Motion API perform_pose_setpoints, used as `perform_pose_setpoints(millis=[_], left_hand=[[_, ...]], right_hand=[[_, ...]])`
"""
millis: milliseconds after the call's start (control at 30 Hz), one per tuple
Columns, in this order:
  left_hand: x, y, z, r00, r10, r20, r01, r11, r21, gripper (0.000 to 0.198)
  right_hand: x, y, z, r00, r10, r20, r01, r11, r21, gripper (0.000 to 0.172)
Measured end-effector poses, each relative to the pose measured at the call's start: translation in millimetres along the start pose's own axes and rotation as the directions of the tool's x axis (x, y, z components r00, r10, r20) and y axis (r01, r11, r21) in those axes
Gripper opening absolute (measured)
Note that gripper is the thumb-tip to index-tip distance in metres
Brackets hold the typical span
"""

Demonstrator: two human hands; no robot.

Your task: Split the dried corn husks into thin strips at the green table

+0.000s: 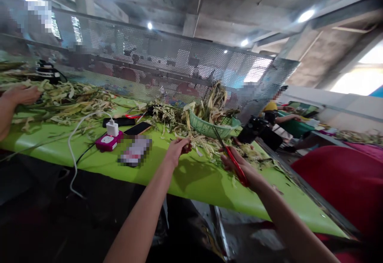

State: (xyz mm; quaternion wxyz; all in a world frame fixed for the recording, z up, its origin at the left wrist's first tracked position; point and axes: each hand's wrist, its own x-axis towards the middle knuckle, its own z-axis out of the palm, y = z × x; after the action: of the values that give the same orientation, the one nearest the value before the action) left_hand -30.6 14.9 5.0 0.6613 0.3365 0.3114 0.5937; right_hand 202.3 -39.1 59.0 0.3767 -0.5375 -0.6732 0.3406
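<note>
My right hand (239, 166) is closed around a pair of red-handled scissors (237, 167), whose dark blades point up toward the basket. Over the green table my left hand (178, 150) is closed, fingertips pinched together. Something small and dark red may sit at those fingers, but I cannot make it out. Just beyond both hands stands a light green plastic basket (206, 128) heaped with dry, pale leaf strips (217, 99). Loose leaf scraps (209, 148) lie between the basket and my hands.
A green-covered table (149, 167) carries phones (137, 128), a magenta power socket (109, 141) with a white charger and cable, and a camera (254, 128). Another person's hand (24, 94) touches leaves at left. A perforated metal screen (155, 63) runs behind; a red chair (338, 183) stands right.
</note>
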Motion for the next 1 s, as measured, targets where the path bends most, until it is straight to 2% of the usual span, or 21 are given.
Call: perform_pose_setpoints(millis=[133, 200, 333, 533, 767, 1000], left_hand=[[1.0, -0.2, -0.6, 1.000, -0.011, -0.007, 0.010, 1.000, -0.029, 0.030], [0.5, 0.2, -0.6, 1.000, -0.016, 0.002, 0.016, 0.999, -0.033, 0.030], [-1.3, 1.3, 0.5, 0.999, -0.027, 0.018, 0.027, 0.999, -0.027, 0.030], [-2.2, 2.5, 1.6, 0.999, -0.036, 0.016, 0.036, 0.999, -0.005, 0.029], [-7.4, 7.1, 2.8, 0.999, -0.046, 0.025, 0.046, 0.998, 0.037, 0.028], [-3.6, 1.8, -2.2, 0.998, -0.031, 0.046, 0.029, 0.998, 0.055, 0.029]], right_hand=[[-3.7, -6.0, -10.0, 0.993, -0.040, 0.113, 0.072, 0.952, -0.296, 0.046], [-2.3, -7.5, -9.0, 0.987, -0.032, 0.155, 0.089, 0.921, -0.379, 0.044], [2.5, -6.5, -4.2, 0.986, -0.011, 0.165, 0.091, 0.871, -0.483, 0.042], [4.4, -9.7, -4.1, 0.976, -0.050, 0.211, 0.143, 0.879, -0.454, 0.036], [4.0, -7.2, -5.4, 0.973, -0.001, 0.230, 0.107, 0.889, -0.446, 0.036], [3.5, -5.7, -4.8, 0.971, 0.021, 0.237, 0.085, 0.902, -0.424, 0.040]])
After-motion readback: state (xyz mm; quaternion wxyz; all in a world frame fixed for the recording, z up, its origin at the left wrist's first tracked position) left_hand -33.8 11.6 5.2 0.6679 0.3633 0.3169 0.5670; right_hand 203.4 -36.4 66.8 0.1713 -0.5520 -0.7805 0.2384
